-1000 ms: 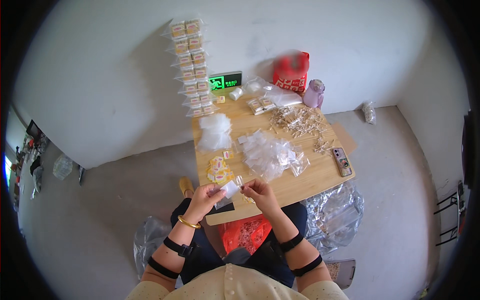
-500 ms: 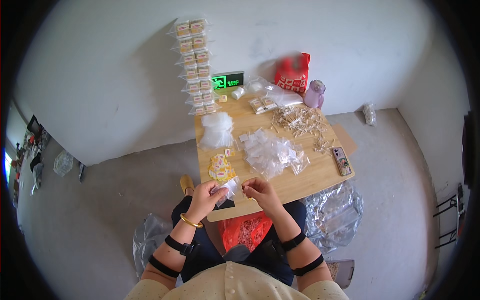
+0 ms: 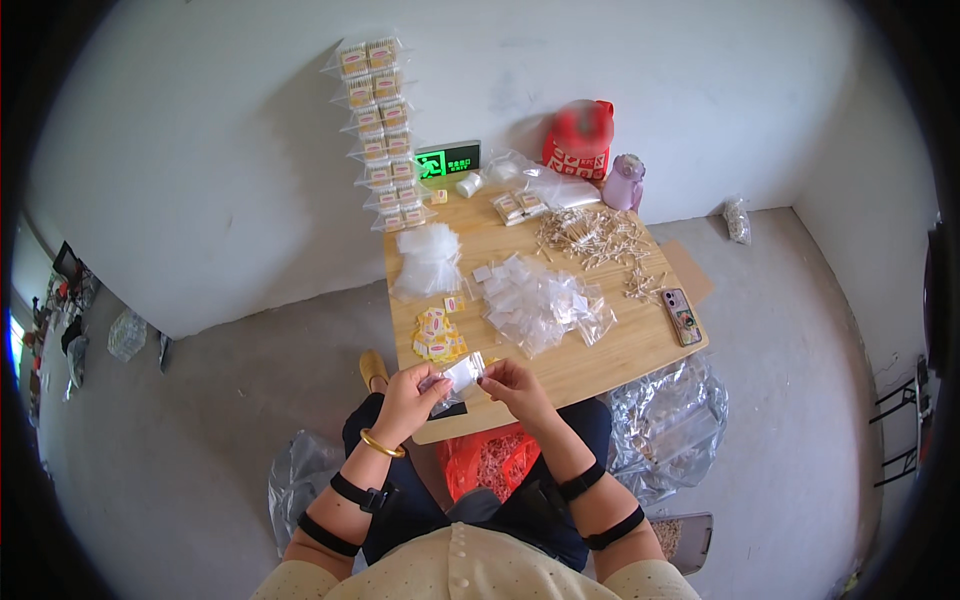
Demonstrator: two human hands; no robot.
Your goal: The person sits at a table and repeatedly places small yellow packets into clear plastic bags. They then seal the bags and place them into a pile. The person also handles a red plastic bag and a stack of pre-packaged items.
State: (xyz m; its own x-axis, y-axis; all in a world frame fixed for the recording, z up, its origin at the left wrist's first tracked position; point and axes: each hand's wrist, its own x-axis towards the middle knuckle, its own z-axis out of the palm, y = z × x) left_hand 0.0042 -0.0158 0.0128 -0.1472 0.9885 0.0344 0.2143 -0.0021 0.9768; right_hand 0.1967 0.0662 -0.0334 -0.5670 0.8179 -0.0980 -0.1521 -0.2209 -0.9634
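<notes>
My left hand grips a small clear plastic bag with a white piece inside, over the near left edge of the wooden table. My right hand is closed in a pinch, its fingertips at the bag's right edge. By those fingertips shows a bit of yellow, seemingly a small label card, mostly hidden by the fingers. Just beyond my left hand lies a pile of yellow-and-white label cards. Farther right is a heap of small clear bags with white pieces in them.
Cotton swabs lie heaped behind the bags, near a phone. Flat clear bags and a tall stack of swab packs stand left. Behind are a red bag, purple bottle and green lit sign.
My right hand has moved slightly left and up, bringing its fingertips against the small bag's edge. The bag now lies more fully stretched between both hands. The view has shifted slightly.
</notes>
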